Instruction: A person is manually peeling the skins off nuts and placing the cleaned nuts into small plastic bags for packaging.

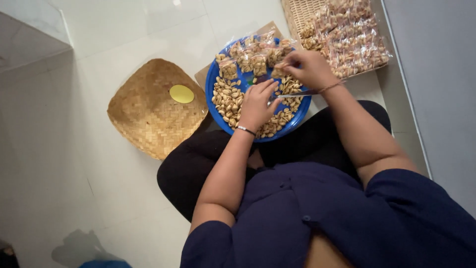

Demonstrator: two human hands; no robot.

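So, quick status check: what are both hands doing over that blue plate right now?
Left hand flat on loose peanuts in blue plate. Right hand pinching a small peanut bag. Nothing blocking.

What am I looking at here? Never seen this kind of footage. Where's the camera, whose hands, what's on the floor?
There is no machine here. One camera sits on a person's head and looks down, so you see their own arms, dark blue shirt and crossed legs from above. They sit on a pale tiled floor.

In front of them is a round blue tray with loose peanuts and a few small clear bags of peanuts. The left hand rests on the loose peanuts. The right hand pinches something small over the tray's far side, probably a bag; what looks like a thin metal tool lies below that hand.

To the left lies a woven bamboo tray with a yellow disc on it. At the top right, a woven basket holds many filled bags.
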